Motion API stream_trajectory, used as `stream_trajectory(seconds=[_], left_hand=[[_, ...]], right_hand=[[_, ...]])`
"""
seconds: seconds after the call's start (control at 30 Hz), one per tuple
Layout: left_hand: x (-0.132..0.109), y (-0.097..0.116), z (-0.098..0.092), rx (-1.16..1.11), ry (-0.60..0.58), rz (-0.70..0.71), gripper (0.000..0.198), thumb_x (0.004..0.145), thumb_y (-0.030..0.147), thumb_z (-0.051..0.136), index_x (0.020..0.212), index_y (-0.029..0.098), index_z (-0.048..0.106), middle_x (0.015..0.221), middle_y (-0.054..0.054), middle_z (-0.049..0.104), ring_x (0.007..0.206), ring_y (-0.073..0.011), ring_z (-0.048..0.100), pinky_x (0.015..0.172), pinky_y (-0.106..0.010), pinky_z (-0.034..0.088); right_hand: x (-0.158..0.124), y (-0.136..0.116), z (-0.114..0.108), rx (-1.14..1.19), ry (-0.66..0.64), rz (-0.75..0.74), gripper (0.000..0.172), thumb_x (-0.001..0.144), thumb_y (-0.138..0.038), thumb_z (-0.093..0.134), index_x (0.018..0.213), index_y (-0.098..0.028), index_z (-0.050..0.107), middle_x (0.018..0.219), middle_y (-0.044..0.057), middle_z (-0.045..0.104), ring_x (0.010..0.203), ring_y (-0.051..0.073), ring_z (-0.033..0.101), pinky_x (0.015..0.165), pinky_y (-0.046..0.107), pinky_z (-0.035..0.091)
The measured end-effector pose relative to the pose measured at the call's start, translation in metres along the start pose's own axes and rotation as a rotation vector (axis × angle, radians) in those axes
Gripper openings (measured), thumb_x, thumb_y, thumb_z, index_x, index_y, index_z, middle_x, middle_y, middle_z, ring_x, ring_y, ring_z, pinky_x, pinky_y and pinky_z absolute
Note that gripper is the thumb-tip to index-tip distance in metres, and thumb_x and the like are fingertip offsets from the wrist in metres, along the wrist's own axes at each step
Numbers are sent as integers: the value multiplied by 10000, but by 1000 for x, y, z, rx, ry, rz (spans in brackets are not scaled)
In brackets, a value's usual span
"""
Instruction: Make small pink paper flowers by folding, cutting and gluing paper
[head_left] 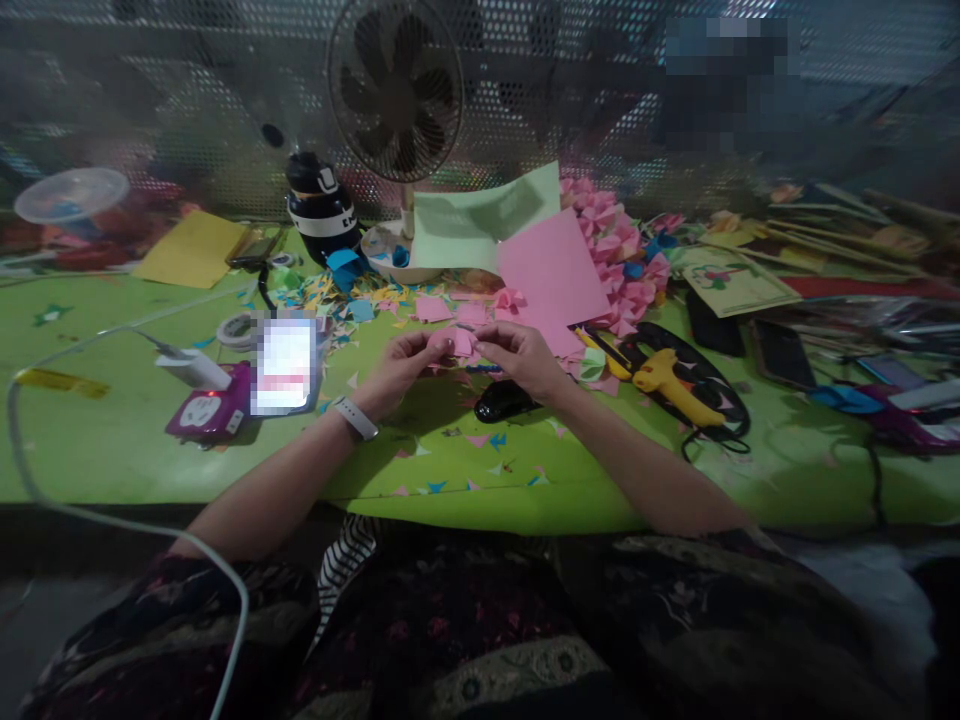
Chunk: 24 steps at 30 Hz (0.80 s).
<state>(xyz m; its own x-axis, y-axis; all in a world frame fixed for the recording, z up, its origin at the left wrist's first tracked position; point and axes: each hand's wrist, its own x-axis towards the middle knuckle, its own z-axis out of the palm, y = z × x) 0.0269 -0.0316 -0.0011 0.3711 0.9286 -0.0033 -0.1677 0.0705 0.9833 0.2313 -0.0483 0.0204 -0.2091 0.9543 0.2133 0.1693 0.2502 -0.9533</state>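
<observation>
Between my two hands, above the middle of the green table [360, 465], is a small piece of pink paper [463, 343]. My left hand [405, 365] pinches its left side between thumb and fingers. The fingers of my right hand [517, 358] are closed on its right side. Just under my right hand lies a shiny black object [504, 402], like a computer mouse. Beyond my hands are small pink paper squares [433, 308] and a large pink sheet [555, 270], which leans against a pile of folded pink paper pieces [619, 250].
Right of my hands lie a yellow glue gun [675, 385] and a yellow cutter [606, 350]. A lit phone [283, 365] and a purple plug box [210, 405] are at left, with a white cable [112, 515] looping to the front. A fan [396, 90] and a dark bottle [322, 215] stand behind.
</observation>
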Motion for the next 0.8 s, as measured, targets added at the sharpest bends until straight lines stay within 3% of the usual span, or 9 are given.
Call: stream_trajectory(seconds=[0.37,0.57,0.8], left_hand=[[1,0,-1,-49,1,-14,321,747,436,817,886,166,717,847,-20,718,756,-108,662,703,-238,536],[-1,-2,1,42,-6,48,370,759,488,793,924,163,728,838,-36,729,729,-119,659,680,-239,516],[-5,4,6,175,-29,110,401,776,532,759,878,146,739,809,-47,733,727,-139,660,735,-282,537]], right_hand=[[1,3,-1,-2,-35,-3,210,780,-358,703,881,-174,691,853,27,700,774,144,614,776,315,519],[1,4,-2,-7,-50,28,260,753,-367,728,914,-164,707,868,37,714,784,151,623,773,313,523],[3,2,-4,58,-179,68,277,688,-263,728,949,-173,718,906,31,728,834,156,650,822,318,525]])
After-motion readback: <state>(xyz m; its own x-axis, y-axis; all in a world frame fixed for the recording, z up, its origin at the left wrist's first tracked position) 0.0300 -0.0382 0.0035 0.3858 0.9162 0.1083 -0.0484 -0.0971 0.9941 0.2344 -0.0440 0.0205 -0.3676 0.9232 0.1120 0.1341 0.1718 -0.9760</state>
